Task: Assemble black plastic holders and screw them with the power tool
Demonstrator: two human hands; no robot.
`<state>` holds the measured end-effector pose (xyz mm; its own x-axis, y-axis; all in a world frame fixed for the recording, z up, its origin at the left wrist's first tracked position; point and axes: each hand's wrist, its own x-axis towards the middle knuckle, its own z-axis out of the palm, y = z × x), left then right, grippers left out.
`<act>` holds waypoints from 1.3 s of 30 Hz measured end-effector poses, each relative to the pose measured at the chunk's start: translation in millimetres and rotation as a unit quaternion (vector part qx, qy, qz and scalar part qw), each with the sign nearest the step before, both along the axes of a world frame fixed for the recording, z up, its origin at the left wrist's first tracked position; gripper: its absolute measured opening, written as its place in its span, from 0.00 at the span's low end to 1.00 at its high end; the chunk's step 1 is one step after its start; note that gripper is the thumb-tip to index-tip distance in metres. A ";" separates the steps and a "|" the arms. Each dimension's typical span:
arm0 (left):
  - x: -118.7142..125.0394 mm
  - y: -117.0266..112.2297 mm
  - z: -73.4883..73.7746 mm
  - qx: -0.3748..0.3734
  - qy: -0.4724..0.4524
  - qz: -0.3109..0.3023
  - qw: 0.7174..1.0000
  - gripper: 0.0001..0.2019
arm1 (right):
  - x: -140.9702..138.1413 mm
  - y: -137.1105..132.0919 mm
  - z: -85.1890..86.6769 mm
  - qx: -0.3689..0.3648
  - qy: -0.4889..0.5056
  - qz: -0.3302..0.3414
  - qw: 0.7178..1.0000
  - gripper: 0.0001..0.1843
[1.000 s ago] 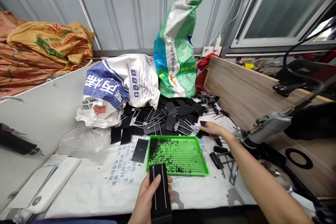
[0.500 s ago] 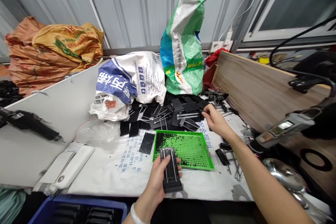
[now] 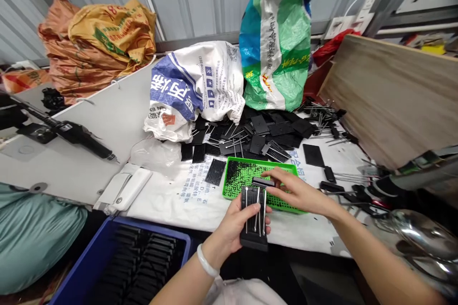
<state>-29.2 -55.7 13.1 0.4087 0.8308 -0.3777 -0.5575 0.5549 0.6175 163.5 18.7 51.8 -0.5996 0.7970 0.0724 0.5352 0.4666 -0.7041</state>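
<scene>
Left hand (image 3: pixel 236 224): fingers closed round a pinned black block (image 3: pixel 253 242)
Right hand (image 3: pixel 296 193): fingers pinching a black strip (image 3: pixel 263 181) over the green tray (image 3: pixel 257 159)
Stacked: black pieces (image 3: pixel 143 267) in a blue crate (image 3: pixel 150 231)
Left loose: black plates (image 3: pixel 259 143) in a heap

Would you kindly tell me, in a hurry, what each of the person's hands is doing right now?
Left hand: closed, holding a black block with metal pins.
Right hand: closed, pinching a small black strip in its fingers.

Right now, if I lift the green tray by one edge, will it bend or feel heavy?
The green tray looks stiff, since its raised rim runs straight. It is likely light: thin perforated plastic. The black pieces on it may shift if tilted.
</scene>
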 end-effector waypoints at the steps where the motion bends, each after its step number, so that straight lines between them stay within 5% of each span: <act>1: 0.2 0.7 -1.2 -0.010 -0.006 -0.004 1.000 0.20 | 1.0 -3.3 -4.4 -0.006 0.013 -0.003 1.000 0.19; 6: 5.4 2.8 -7.5 -0.080 -0.059 -0.048 0.994 0.25 | 0.7 -15.3 -11.5 -0.006 0.057 -0.051 0.997 0.18; 19: 17.1 0.5 -4.6 0.002 -0.041 -0.051 0.998 0.22 | -0.4 -17.7 -19.3 -0.021 0.032 -0.072 0.997 0.20; 26: 21.1 -3.0 -6.0 0.032 0.026 -0.033 0.999 0.21 | 1.3 -25.3 -28.2 -0.037 0.089 -0.081 0.992 0.21; 39: 20.5 -5.7 -8.5 0.064 0.015 -0.050 0.997 0.22 | 6.8 -28.0 -41.7 -0.030 0.135 -0.069 0.988 0.17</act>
